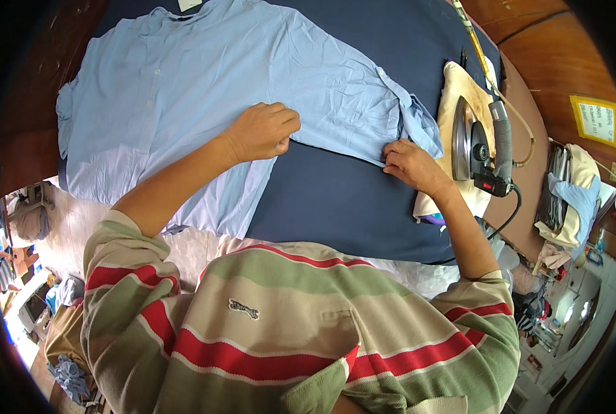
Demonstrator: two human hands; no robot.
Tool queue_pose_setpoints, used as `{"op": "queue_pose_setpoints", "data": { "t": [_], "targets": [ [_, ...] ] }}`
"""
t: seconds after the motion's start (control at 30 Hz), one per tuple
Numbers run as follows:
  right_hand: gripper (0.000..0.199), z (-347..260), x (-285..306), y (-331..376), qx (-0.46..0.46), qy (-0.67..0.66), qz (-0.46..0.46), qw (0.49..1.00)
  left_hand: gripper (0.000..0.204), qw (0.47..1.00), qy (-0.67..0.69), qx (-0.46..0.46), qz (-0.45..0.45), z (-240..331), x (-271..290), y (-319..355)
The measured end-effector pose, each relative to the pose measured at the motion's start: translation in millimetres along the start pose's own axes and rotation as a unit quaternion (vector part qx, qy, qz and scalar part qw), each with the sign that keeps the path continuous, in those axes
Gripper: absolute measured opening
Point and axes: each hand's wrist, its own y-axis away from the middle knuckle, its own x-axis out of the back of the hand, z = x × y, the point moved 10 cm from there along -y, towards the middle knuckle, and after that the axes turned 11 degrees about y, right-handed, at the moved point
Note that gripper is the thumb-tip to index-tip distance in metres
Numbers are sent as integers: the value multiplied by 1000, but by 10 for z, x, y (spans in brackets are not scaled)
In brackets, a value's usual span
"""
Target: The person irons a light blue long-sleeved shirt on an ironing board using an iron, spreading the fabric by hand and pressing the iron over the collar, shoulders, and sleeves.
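A light blue button-up shirt lies spread over a dark blue padded ironing surface, its lower part hanging past the near edge. One sleeve stretches to the right, ending in a folded cuff. With fingers closed, my left hand pinches the shirt where the sleeve meets the body. At the sleeve's lower edge near the cuff, my right hand grips the cloth between thumb and fingers. Just right of that hand, an iron with a grey-wrapped handle stands on a cream cloth, its metal plate facing the shirt.
From the iron a black cord and a yellowish hose run off. A stack of folded clothes sits at the far right, below a yellow-framed notice on the wooden wall. Crumpled clothes lie at lower left.
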Motion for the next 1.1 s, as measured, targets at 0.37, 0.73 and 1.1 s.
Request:
{"op": "queue_pose_setpoints", "data": {
  "t": [0.37,0.73,1.1],
  "targets": [
    [10,0,-26,194,-26,130,44,990,15,999,6,-18,-37,-23,-9,-26],
    [19,-32,133,177,-125,24,37,991,19,999,-26,-38,-23,113,22,27],
    [48,323,-19,-542,-279,158,235,918,18,995,-24,88,32,44,70,83]
  ]
}}
